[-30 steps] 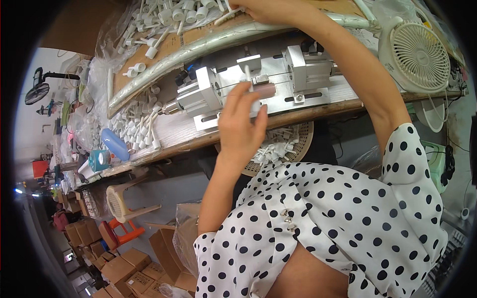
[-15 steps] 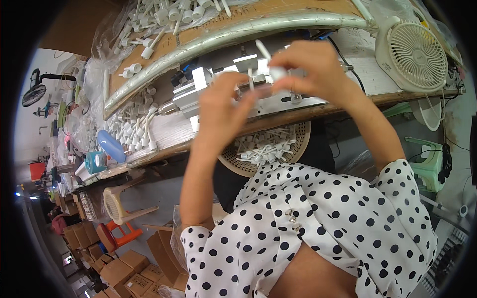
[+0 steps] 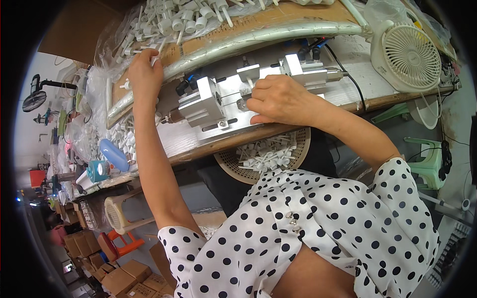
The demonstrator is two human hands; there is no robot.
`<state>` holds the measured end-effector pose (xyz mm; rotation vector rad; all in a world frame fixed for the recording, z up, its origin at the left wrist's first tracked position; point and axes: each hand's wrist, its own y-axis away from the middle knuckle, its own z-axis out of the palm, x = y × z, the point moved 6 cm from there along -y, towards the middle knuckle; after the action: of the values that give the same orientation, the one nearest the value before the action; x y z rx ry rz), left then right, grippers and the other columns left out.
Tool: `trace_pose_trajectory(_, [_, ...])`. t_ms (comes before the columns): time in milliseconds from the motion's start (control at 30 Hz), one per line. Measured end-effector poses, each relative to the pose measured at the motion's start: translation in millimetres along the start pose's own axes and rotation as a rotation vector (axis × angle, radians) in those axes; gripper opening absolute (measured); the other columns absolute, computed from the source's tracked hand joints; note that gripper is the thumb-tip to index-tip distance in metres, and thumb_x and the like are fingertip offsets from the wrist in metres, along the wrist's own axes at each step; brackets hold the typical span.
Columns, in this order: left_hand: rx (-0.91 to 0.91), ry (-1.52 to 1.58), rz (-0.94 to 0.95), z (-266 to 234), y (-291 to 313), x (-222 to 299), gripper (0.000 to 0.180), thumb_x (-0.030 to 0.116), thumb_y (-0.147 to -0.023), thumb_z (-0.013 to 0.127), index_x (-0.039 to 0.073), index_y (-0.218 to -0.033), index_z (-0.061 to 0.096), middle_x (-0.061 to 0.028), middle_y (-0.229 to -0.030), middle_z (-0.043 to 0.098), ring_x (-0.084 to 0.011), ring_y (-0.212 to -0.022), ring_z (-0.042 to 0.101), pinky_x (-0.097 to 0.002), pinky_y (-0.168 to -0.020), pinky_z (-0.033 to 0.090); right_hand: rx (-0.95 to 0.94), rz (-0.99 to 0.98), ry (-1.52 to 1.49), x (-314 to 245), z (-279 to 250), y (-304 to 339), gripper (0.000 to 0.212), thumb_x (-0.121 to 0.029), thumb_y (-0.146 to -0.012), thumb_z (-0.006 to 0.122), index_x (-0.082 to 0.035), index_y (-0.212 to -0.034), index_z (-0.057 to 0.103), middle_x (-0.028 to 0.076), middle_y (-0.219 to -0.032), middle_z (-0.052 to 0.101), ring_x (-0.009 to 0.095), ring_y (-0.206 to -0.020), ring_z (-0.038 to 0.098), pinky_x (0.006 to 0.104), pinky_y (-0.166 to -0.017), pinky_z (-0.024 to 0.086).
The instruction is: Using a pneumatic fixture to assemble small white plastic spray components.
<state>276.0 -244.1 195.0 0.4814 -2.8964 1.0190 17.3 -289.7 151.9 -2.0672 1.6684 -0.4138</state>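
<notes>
My left hand (image 3: 145, 73) is at the near left edge of the cardboard sheet, fingers pinched around a small white plastic part (image 3: 155, 60) that shows only partly. Loose white capped stems (image 3: 185, 20) lie in a heap beyond it. My right hand (image 3: 280, 99) is curled over the middle of a metal clamping fixture (image 3: 204, 103) with a silver block at each side. Its fingertips are closed by a clear knob-like piece (image 3: 242, 104) and an upright metal plate (image 3: 248, 72). What these fingers grip is hidden.
A beige basket (image 3: 304, 154) of white parts sits below the bench edge. More parts are piled at the left, near a blue scoop-shaped piece (image 3: 113, 155). At the right stands a white fan (image 3: 410, 57). A wrapped tube (image 3: 238, 36) borders the cardboard (image 3: 278, 20).
My hands were together over the fixture, a white stemmed part at the right one. My left hand has moved left to the cardboard; my right hand has lowered onto the fixture.
</notes>
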Motion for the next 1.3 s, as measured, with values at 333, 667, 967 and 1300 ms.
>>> trace_pose_trajectory(333, [0.044,0.516,-0.151,-21.6,99.0,141.8,0.019,0.009,-0.071,0.07,0.003,-0.087,0.061,-0.0074,-0.09,0.053,-0.013,-0.069,0.052,-0.0256,-0.055,0.046,0.134,0.458,0.11,110.0,-32.5,-78.1,0.02,-0.019,-0.075,0.06,-0.005,-0.089,0.057,0.015,-0.084,0.061,0.031,-0.078,0.059,0.0395,-0.069,0.047])
trace_pose_trajectory(667, [-0.113,0.504,0.036,25.6,106.5,200.1,0.022,0.004,-0.072,0.065,-0.001,-0.09,0.054,-0.0154,-0.107,0.051,-0.0327,-0.083,0.058,-0.0371,-0.066,0.048,0.415,0.695,-0.349,162.0,-45.1,-51.5,0.024,-0.006,-0.068,0.059,0.0,-0.091,0.054,0.021,-0.08,0.06,0.033,-0.077,0.06,0.0398,-0.068,0.047])
trace_pose_trajectory(967, [-0.156,0.725,-0.024,14.4,95.8,168.2,0.025,0.007,-0.069,0.07,0.002,-0.09,0.058,-0.0097,-0.098,0.056,-0.0152,-0.064,0.054,-0.0256,-0.054,0.045,0.252,0.724,-1.403,65.2,-39.2,25.5,0.033,-0.022,-0.08,0.063,-0.001,-0.104,0.057,0.008,-0.097,0.061,0.013,-0.089,0.059,0.0252,-0.082,0.045])
trace_pose_trajectory(1300, [0.141,-0.34,-0.347,-16.1,16.6,-41.0,0.029,0.031,-0.073,0.064,0.004,-0.084,0.065,-0.0145,-0.091,0.06,-0.0308,-0.085,0.057,-0.0428,-0.074,0.044,0.138,0.147,-0.307,-0.3,-10.4,20.7,0.031,-0.018,-0.065,0.072,-0.003,-0.09,0.061,0.007,-0.098,0.061,0.022,-0.093,0.056,0.0325,-0.077,0.046])
